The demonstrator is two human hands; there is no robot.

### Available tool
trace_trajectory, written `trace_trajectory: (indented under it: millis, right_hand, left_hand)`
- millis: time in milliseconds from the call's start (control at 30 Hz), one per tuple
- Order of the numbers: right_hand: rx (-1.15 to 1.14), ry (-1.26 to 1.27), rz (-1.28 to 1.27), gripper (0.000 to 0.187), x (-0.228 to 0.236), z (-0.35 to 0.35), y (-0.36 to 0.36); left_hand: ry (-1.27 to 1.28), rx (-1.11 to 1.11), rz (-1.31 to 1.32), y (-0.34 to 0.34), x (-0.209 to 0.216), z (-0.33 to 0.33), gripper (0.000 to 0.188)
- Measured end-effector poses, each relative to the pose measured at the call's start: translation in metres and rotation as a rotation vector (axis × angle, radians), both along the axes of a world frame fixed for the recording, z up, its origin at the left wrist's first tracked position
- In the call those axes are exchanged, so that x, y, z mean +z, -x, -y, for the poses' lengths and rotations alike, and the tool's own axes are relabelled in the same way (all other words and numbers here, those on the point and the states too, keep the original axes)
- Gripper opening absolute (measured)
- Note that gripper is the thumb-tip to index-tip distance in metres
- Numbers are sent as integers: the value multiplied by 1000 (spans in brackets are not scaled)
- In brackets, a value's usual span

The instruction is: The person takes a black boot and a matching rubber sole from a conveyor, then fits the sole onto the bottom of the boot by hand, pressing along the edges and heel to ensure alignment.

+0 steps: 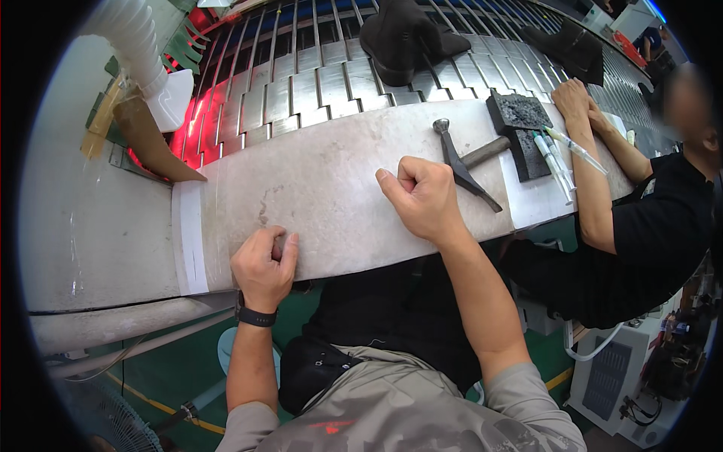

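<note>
My left hand [263, 262] rests at the near edge of the pale worktable [324, 181], fingers curled in and thumb up, with nothing visible in it. Farther right, my right hand [423, 197] is curled into a loose fist with the thumb against the index finger, and no object shows in it. Just beyond it lies a hammer [461, 167], its long dark metal head slanting across the table. The hammer's handle points right, toward two dark rough-surfaced blocks [521, 113]. Neither hand touches the hammer.
Slim white pen-like tubes [555, 162] lie beside the blocks on white paper [527, 205]. A metal slat conveyor [324, 87] runs behind, carrying dark boots [403, 45]. A co-worker's arms [595, 173] rest on the table at right. A white flexible duct [139, 45] hangs at left.
</note>
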State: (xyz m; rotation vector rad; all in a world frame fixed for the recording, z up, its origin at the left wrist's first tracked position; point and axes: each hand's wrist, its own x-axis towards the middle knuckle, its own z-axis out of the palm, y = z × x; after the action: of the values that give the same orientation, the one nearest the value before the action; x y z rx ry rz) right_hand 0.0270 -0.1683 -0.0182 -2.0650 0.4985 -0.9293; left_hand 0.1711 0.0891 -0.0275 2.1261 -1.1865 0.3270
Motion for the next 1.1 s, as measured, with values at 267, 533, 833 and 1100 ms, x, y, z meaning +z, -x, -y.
trace_trajectory:
  millis: [267, 533, 833, 1100]
  right_hand:
    - [-3, 4, -8, 49, 2, -2, -2]
    - [-6, -12, -49, 48, 3, -3, -1]
    - [4, 9, -30, 48, 4, -3, -2]
    - [4, -7, -40, 48, 4, -4, -2]
  left_hand:
    - [-7, -7, 7, -1, 3, -2, 14]
    - [11, 1, 16, 0, 3, -2, 14]
    - [-3, 11, 13, 0, 6, -2, 16]
    - [3, 12, 15, 0, 6, -3, 16]
